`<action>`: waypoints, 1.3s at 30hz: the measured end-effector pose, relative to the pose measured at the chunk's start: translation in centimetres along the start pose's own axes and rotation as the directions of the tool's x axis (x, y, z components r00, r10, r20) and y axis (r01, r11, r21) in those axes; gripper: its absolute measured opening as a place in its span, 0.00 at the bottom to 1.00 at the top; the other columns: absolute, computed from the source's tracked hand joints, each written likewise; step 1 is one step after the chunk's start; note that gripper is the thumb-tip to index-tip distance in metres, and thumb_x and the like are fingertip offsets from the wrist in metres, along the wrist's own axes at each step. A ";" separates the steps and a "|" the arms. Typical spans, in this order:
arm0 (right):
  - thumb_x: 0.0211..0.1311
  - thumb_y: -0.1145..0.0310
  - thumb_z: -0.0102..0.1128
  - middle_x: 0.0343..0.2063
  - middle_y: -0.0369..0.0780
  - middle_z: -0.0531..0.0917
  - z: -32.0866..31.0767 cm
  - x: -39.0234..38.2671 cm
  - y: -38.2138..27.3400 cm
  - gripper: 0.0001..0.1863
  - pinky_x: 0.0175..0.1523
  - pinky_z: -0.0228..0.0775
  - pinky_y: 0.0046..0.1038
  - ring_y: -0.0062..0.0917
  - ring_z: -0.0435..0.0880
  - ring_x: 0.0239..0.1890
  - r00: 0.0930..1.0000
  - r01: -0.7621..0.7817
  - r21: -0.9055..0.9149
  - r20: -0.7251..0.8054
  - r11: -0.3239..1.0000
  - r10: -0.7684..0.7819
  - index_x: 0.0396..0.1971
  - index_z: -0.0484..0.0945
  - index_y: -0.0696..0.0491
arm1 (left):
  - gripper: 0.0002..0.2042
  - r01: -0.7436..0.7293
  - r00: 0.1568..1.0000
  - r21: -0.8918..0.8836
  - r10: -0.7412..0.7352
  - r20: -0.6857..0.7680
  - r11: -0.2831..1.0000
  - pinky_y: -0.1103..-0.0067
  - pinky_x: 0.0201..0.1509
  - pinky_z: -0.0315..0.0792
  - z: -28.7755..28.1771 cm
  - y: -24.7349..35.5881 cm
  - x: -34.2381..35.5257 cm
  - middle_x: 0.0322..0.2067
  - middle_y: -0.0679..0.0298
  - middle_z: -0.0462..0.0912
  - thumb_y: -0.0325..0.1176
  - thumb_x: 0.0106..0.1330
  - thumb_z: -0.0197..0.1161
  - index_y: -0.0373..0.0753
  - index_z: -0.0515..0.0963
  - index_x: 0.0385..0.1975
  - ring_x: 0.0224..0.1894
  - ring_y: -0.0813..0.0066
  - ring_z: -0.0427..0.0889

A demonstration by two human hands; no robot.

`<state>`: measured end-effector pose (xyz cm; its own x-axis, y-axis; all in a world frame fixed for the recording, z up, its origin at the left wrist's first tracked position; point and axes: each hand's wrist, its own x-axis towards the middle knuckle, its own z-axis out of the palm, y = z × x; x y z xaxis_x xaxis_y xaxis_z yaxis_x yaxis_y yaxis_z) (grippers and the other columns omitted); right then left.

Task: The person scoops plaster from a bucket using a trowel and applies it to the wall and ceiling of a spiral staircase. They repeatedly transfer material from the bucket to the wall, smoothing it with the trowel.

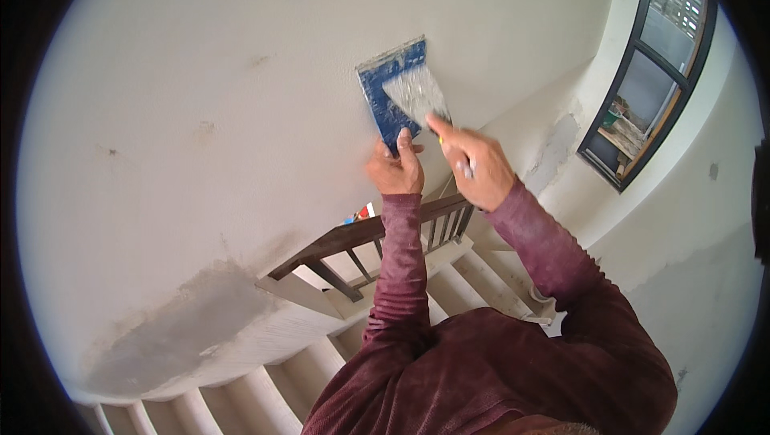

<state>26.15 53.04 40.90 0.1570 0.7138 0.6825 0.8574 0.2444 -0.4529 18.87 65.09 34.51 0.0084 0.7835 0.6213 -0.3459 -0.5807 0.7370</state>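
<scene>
My left hand [397, 169] grips the lower end of a blue plastering spreader [375, 92], thumb on its face. Pale filler is smeared over the spreader and along its upper edge. In my right hand [481, 164] is a putty knife [419, 97], its wide blade coated in whitish filler. The blade lies over the face of the spreader, tilted up to the left. My fingers wrap its handle, which is mostly hidden. Both tools are in front of the pale wall [200, 50]; I cannot tell whether the spreader touches it.
A dark wooden railing [365, 232] runs below my hands. Stairs [249, 399] descend along the wall's foot. Grey unpainted patches [188, 327] mark the lower left wall. At the right is a dark-framed window [642, 82]. A whitish round container [541, 295] partly shows by my right arm.
</scene>
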 end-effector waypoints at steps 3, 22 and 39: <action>0.64 0.80 0.47 0.33 0.47 0.81 -1.9 2.9 -2.8 0.22 0.46 0.71 0.24 0.24 0.80 0.34 0.985 -0.149 0.006 0.091 0.989 0.148 0.59 0.71 0.55 | 0.10 0.005 1.000 0.052 -0.006 0.014 0.999 0.77 0.26 0.77 -0.3 -0.2 -0.2 0.22 0.57 0.82 0.31 0.66 0.58 0.27 0.77 0.33 0.23 0.69 0.85; 0.60 0.81 0.48 0.26 0.48 0.77 -0.1 1.9 -2.9 0.24 0.37 0.70 0.25 0.31 0.77 0.27 0.997 0.067 -0.039 -0.026 0.997 -0.068 0.58 0.71 0.54 | 0.11 0.000 1.000 0.084 -0.001 0.015 0.996 0.74 0.26 0.75 -0.4 -0.2 0.0 0.18 0.56 0.82 0.34 0.65 0.58 0.30 0.76 0.30 0.20 0.68 0.85; 0.55 0.84 0.45 0.30 0.47 0.80 0.2 1.9 -1.3 0.28 0.46 0.71 0.25 0.33 0.81 0.33 0.998 -0.063 0.049 -0.026 0.997 0.064 0.58 0.72 0.55 | 0.14 0.017 0.999 -0.021 -0.017 0.029 1.000 0.74 0.26 0.75 -0.2 -1.4 0.0 0.19 0.57 0.82 0.38 0.67 0.59 0.30 0.77 0.31 0.22 0.68 0.85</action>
<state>25.21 54.18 42.64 0.2242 0.7107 0.6668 0.8207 0.2312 -0.5224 19.16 65.95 33.37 0.0410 0.7864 0.6164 -0.3656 -0.5623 0.7417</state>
